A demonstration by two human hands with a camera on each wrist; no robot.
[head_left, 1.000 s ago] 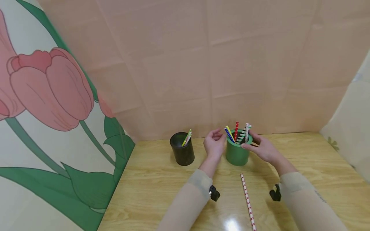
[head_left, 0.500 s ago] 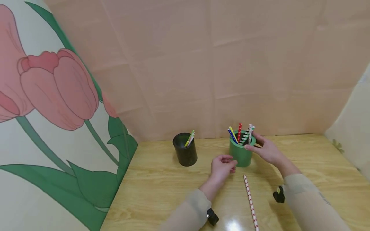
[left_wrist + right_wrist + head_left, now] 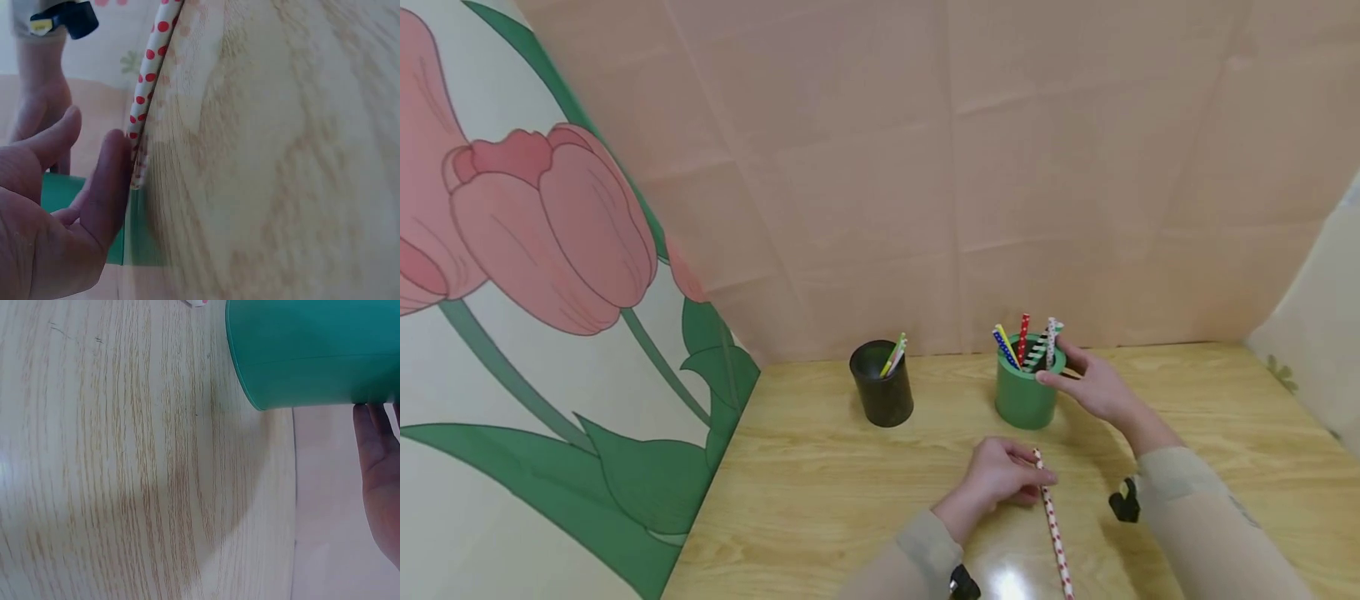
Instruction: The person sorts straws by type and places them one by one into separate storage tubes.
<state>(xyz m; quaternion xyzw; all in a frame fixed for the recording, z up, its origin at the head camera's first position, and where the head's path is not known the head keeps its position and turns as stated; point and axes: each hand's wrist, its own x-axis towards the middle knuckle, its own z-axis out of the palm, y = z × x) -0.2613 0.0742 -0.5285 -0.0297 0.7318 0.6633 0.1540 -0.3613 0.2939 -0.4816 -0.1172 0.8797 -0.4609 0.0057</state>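
My left hand is at the far end of a white paper straw with red dots, which lies on the table. In the left wrist view, its fingers touch the straw's end and the thumb stands apart. My right hand holds the rim of an upright green cup, thumb in front and fingers at the far side. Several patterned paper straws stand in that cup: blue, yellow, red, black-striped and white ones. The right wrist view shows fingertips against the cup's wall.
An upright black cup with a few thin straws stands left of the green cup. The wooden table ends at a wall covered in tan paper. A tulip mural fills the left side.
My left hand has moved from beside the green cup toward me, down to the far end of the red-dotted straw. My right hand has stayed at the green cup.
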